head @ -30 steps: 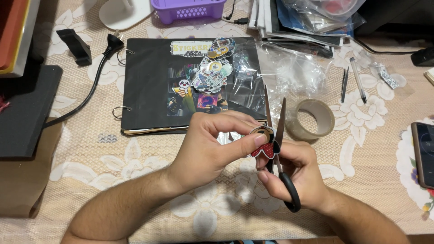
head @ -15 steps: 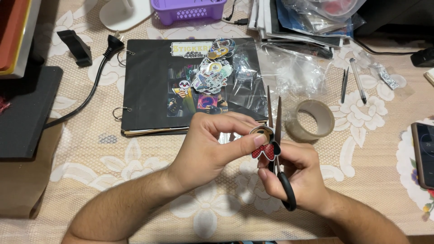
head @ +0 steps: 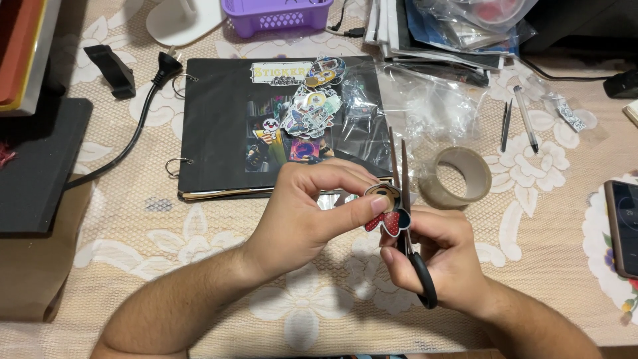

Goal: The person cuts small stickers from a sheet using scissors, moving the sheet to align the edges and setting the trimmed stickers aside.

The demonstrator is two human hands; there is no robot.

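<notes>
- Left hand pinches a small sticker cutout between thumb and fingertips, held up above the tablecloth, right against the scissors.
- Right hand wrapped through the black scissor handles, closed on them.
- Change: a second ago the blades looked shut as one line; now they stand slightly apart, pointing up, the cutout's edge at their base. Looks like mid-trim, opening for another snip round the outline.
- Hands barely shifted otherwise; cutout in the same spot.
- Behind: black ring-bound album with a pile of stickers, tape roll just right of the blades, two pens, phone at the right edge.
</notes>
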